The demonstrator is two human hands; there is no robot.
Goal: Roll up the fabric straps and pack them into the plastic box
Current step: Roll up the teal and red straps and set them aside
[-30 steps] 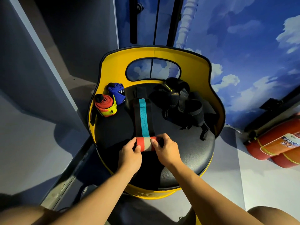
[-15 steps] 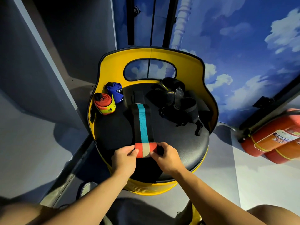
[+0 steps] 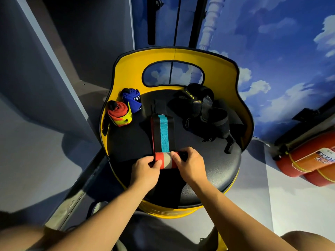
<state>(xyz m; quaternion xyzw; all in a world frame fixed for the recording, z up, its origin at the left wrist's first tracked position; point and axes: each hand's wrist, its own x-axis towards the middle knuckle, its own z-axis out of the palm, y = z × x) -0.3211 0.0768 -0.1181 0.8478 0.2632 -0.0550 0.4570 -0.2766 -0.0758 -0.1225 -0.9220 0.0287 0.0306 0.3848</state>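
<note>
A black strap with a teal middle stripe (image 3: 163, 134) lies flat along the black seat of a yellow chair (image 3: 213, 171). Its near end is wound into a red and beige roll (image 3: 167, 160). My left hand (image 3: 146, 170) grips the roll's left end and my right hand (image 3: 189, 165) grips its right end. A rolled blue strap (image 3: 132, 99) and a rolled red and yellow strap (image 3: 119, 114) stand at the seat's back left. No plastic box is in view.
A heap of black straps and pads (image 3: 206, 115) lies on the seat's back right. The yellow backrest (image 3: 130, 69) curves round the rear. Red fire extinguishers (image 3: 306, 160) lie on the floor to the right. A grey wall stands at left.
The roll has grown a little as both hands turned it away from me along the strap. The flat part of the strap is slightly shorter.
</note>
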